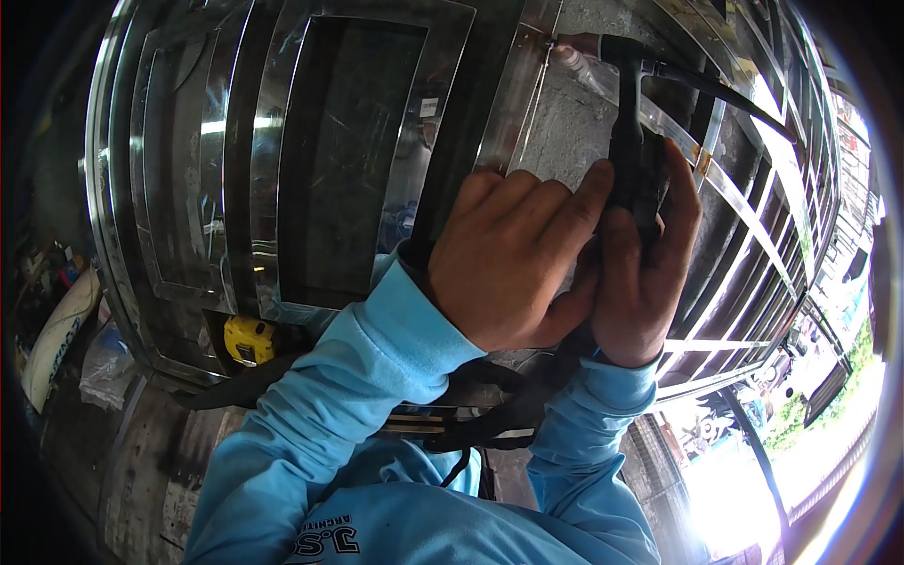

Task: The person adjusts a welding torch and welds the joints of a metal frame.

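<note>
A black welding torch (628, 104) stands upright in the picture, its head at the top. The short pinkish cup (579, 44) on that head points left, close to the edge of a shiny metal frame (504, 104). My right hand (645, 273) is closed round the lower handle, thumb and fingers on either side. My left hand (513, 254) lies against the handle from the left, its fingers curled and its index fingertip on the torch. The left thumb passes under toward the right hand, and its tip is hidden.
Polished metal panels with rectangular openings (358, 94) stretch to the left. A yellow tape measure (248, 341) rests at their near edge. Metal bars (753, 217) run along the right. A black cable (725, 89) crosses right from the torch head. A plastic bag (106, 367) lies far left.
</note>
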